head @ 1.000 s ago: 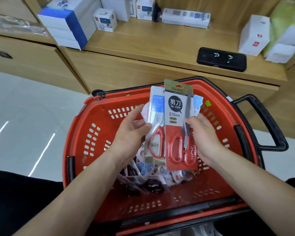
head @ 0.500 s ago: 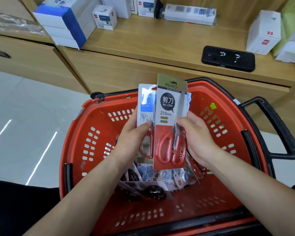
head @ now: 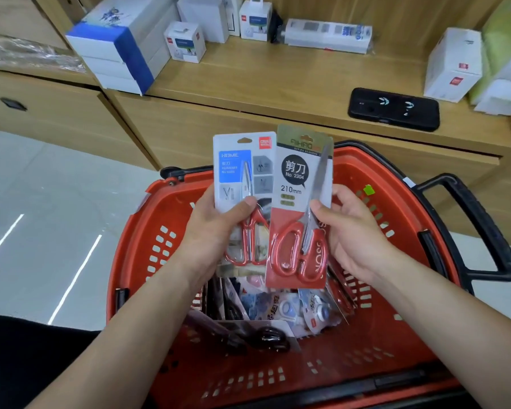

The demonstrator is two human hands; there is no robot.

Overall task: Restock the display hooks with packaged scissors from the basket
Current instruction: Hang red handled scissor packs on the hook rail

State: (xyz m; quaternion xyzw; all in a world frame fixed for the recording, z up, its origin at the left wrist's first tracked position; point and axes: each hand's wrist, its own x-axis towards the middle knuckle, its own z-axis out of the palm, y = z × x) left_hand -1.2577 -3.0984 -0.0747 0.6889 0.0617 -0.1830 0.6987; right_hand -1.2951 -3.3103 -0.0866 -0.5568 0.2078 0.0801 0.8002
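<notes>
Left hand (head: 214, 231) grips a white-and-blue scissors pack (head: 238, 172) by its lower half, thumb pressed across the front just above the red handles and fingers curled behind. The right hand (head: 353, 236) pinches a red-and-white scissors pack (head: 295, 202) along its right edge, thumb on the front beside the blade and fingers hidden behind the card. Both packs stand upright, side by side above the middle of the red basket (head: 130, 261), with the red-and-white pack's left edge overlapping the other pack's right edge. Its label reads "No. 2304" and "210mm".

More packaged scissors (head: 278, 308) lie in a loose heap on the basket's floor, below the two raised packs. A black handle (head: 484, 228) hangs off the basket's right side.

Beyond the basket's far rim runs a wooden shelf (head: 278, 81). A black phone (head: 393, 109) lies near the shelf's front edge towards the right, a white box (head: 452, 66) stands behind it, and a blue-and-white box stack (head: 121, 45) sits at the left corner.
</notes>
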